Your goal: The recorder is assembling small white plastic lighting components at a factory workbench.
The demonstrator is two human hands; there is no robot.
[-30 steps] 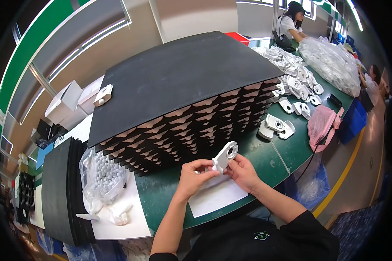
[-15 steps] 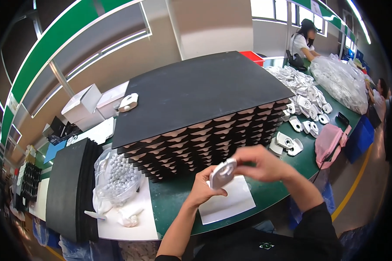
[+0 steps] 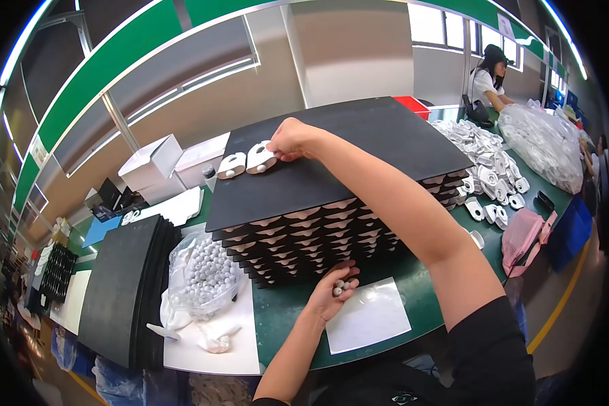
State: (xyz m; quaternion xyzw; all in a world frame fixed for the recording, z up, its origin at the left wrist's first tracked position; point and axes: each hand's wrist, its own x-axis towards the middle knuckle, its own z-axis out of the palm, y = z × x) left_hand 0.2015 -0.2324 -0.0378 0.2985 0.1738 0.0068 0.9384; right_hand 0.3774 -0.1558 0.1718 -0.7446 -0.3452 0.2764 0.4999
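Note:
My right hand (image 3: 292, 140) reaches over the stack and pinches the edge of a white plastic part (image 3: 258, 160) with a round hole and a ball at its near end. That part rests on the black top board (image 3: 358, 145), beside a similar white part (image 3: 232, 164) to its left. In front of the stack, my left hand (image 3: 328, 298) is palm up, its fingers curled around a few small grey-white balls (image 3: 342, 287). Beneath the top board are many black layers (image 3: 304, 237) with pale pieces showing along their edges.
A clear bag of grey-white balls (image 3: 206, 271) lies to the left, beside upright black sheets (image 3: 118, 291). A white paper (image 3: 369, 314) lies near my left hand. Loose white parts (image 3: 484, 159), a pink bag (image 3: 526, 237) and a person (image 3: 488, 81) are at the right.
My right hand has moved from near my left hand to the far left of the top board, taking the white part there. My left hand now cradles only balls.

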